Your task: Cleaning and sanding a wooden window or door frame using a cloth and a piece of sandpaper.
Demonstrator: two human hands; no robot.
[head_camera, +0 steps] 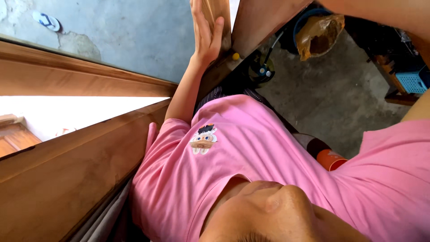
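Observation:
My left hand [205, 33] reaches out at the top of the view, fingers wrapped round the edge of an upright wooden board [219, 11]. Below it a second wooden board [264, 20] leans at an angle. My left arm runs from the sleeve of my pink shirt [251, 148] up to that board. My right forearm crosses the top right corner, and its hand is outside the picture. My chin fills the bottom middle.
Long wooden frame beams [76, 76] run along the left. A sandal [47, 21] lies on the concrete floor beyond them. Right of me are a brown plastic bag [319, 36], a blue basket [412, 81] and an orange cup [331, 159].

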